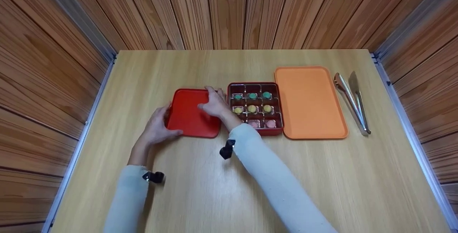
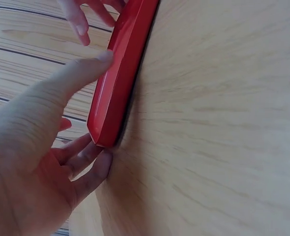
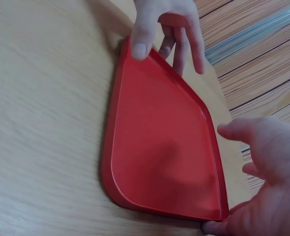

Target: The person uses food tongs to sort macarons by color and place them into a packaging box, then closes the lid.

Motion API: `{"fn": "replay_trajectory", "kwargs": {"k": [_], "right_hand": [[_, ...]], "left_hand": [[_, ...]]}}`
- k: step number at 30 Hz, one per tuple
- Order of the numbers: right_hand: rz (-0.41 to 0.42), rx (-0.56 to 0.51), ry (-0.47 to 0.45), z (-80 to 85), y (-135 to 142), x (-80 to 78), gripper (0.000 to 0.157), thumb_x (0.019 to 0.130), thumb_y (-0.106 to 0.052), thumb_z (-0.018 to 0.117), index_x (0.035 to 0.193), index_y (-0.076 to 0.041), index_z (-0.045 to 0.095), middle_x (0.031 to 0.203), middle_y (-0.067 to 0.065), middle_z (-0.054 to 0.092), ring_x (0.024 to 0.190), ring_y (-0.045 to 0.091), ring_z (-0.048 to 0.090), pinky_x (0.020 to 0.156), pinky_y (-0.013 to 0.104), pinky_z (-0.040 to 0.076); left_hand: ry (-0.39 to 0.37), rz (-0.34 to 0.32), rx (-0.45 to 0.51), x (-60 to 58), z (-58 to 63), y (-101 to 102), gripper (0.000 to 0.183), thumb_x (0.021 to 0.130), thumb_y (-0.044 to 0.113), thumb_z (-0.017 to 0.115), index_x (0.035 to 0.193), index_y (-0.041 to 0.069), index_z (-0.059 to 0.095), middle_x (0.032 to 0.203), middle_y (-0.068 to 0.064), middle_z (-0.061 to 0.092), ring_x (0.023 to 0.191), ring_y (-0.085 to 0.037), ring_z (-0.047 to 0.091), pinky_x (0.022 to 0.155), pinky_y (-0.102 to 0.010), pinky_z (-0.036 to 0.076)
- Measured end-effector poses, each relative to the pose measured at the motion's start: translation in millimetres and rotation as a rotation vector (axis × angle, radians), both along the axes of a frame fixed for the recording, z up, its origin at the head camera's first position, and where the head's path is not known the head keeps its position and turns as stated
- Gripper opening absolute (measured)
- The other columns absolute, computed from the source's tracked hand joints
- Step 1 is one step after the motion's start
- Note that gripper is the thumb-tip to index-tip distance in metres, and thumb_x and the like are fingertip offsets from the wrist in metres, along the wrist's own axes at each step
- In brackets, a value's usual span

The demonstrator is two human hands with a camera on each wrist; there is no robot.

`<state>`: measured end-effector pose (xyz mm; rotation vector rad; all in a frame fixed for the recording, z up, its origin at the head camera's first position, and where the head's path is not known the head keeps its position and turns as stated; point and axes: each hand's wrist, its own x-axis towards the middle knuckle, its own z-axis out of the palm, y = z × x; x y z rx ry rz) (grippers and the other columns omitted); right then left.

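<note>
A red box lid (image 1: pixel 193 115) lies hollow side up on the wooden table, its low rim showing. At its left side, my left hand (image 1: pixel 157 126) holds the lid's edge, thumb at the near corner and fingers along the outer wall. My right hand (image 1: pixel 215 103) reaches to the opposite side; its fingertips are at the lid's corner (image 3: pixel 222 216), the thumb spread apart above the rim. Close on the right stands a dark red box (image 1: pixel 272 132) with a divided insert. Small round green sweets (image 1: pixel 252 96), yellow sweets (image 1: pixel 252 108) and pink sweets (image 1: pixel 271 123) sit in rows there; my right wrist covers its near left corner.
An orange tray (image 1: pixel 311 104) lies right beside the box. Metal tongs (image 1: pixel 350 100) and a slim metal utensil with a flat blade (image 1: pixel 355 82) lie farther right. Wood-panelled walls with metal framing (image 1: pixel 96 97) surround the table at the back and sides.
</note>
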<state>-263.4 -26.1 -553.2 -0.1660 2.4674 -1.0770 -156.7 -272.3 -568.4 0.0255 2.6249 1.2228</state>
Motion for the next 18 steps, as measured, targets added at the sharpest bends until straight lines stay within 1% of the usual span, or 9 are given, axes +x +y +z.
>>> {"fn": "replay_trajectory", "kwargs": {"k": [2, 6, 8, 11, 14, 18], "right_hand": [[-0.016, 0.003, 0.003, -2.0, 0.3, -1.5, 0.087, 0.103, -0.030, 0.079, 0.177, -0.023, 0.036, 0.173, 0.017, 0.041, 0.160, 0.035, 0.042, 0.136, 0.049, 0.041], [-0.053, 0.025, 0.039, -7.3, -0.3, -5.2, 0.081, 0.102, -0.029, 0.079, 0.175, -0.022, 0.042, 0.171, 0.016, 0.049, 0.160, 0.032, 0.047, 0.138, 0.046, 0.040], [-0.071, 0.031, 0.063, -9.3, -0.8, -6.9, 0.078, 0.102, -0.027, 0.078, 0.172, -0.021, 0.046, 0.169, 0.015, 0.053, 0.160, 0.032, 0.048, 0.138, 0.046, 0.040], [-0.096, 0.037, 0.089, -10.4, -1.7, -7.8, 0.072, 0.102, -0.026, 0.077, 0.169, -0.021, 0.052, 0.166, 0.014, 0.058, 0.158, 0.031, 0.052, 0.136, 0.045, 0.043], [-0.124, 0.031, 0.107, -10.0, -2.3, -6.9, 0.067, 0.102, -0.025, 0.077, 0.165, -0.021, 0.057, 0.162, 0.013, 0.063, 0.156, 0.031, 0.056, 0.133, 0.045, 0.046], [-0.148, 0.025, 0.118, -11.0, -4.0, -6.3, 0.064, 0.102, -0.024, 0.077, 0.164, -0.022, 0.059, 0.158, 0.012, 0.066, 0.154, 0.031, 0.059, 0.131, 0.044, 0.048]], "left_hand": [[-0.006, -0.001, -0.011, -1.3, -0.1, 0.3, 0.118, 0.092, 0.022, 0.094, 0.182, 0.012, 0.019, 0.172, -0.022, 0.042, 0.156, -0.044, 0.044, 0.132, -0.066, 0.044], [-0.020, -0.011, -0.003, -0.8, 0.7, -0.6, 0.121, 0.090, 0.024, 0.096, 0.182, 0.014, 0.019, 0.174, -0.021, 0.039, 0.158, -0.044, 0.041, 0.132, -0.066, 0.044], [-0.028, -0.022, 0.001, 0.1, 1.7, -1.3, 0.123, 0.088, 0.025, 0.098, 0.182, 0.014, 0.019, 0.176, -0.021, 0.036, 0.160, -0.044, 0.039, 0.132, -0.067, 0.045], [-0.042, -0.036, 0.002, 1.0, 2.5, -2.2, 0.125, 0.087, 0.025, 0.099, 0.182, 0.012, 0.018, 0.179, -0.022, 0.031, 0.161, -0.045, 0.036, 0.131, -0.067, 0.046], [-0.059, -0.043, -0.009, 1.2, 2.3, -2.8, 0.126, 0.087, 0.022, 0.098, 0.182, 0.011, 0.016, 0.180, -0.022, 0.028, 0.162, -0.046, 0.034, 0.133, -0.067, 0.044], [-0.070, -0.048, -0.024, 0.9, 2.1, -4.3, 0.124, 0.089, 0.017, 0.096, 0.182, 0.010, 0.015, 0.180, -0.023, 0.027, 0.163, -0.046, 0.032, 0.136, -0.067, 0.040]]}}
